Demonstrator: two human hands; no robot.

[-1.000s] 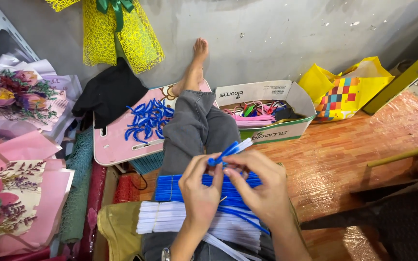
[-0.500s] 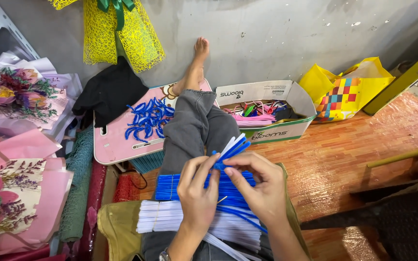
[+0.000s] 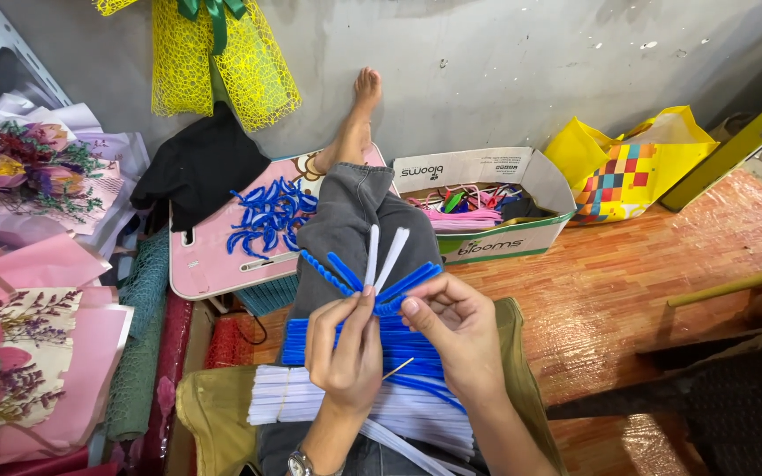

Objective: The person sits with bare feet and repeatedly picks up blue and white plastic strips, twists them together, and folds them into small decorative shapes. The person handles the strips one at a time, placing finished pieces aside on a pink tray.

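A person sits on the floor, seen from above, one bare foot stretched to the far wall. The left hand (image 3: 346, 353) and the right hand (image 3: 456, 339) meet over the lap, both closed around a small fan of fuzzy blue and white pipe cleaners (image 3: 379, 275), pinched at its base so the stems splay upward and away. Just beneath the hands, across the lap, lie a stack of blue pipe cleaners (image 3: 310, 339) and, nearer, a stack of white pipe cleaners (image 3: 288, 397). To the far left, a pink tray (image 3: 205, 264) holds bent blue pieces (image 3: 271, 216). To the far right stands an open white cardboard box (image 3: 487, 167), with a yellow bag (image 3: 632, 163) beyond it. Pink-wrapped flower bouquets (image 3: 37, 353) lie at the left edge.
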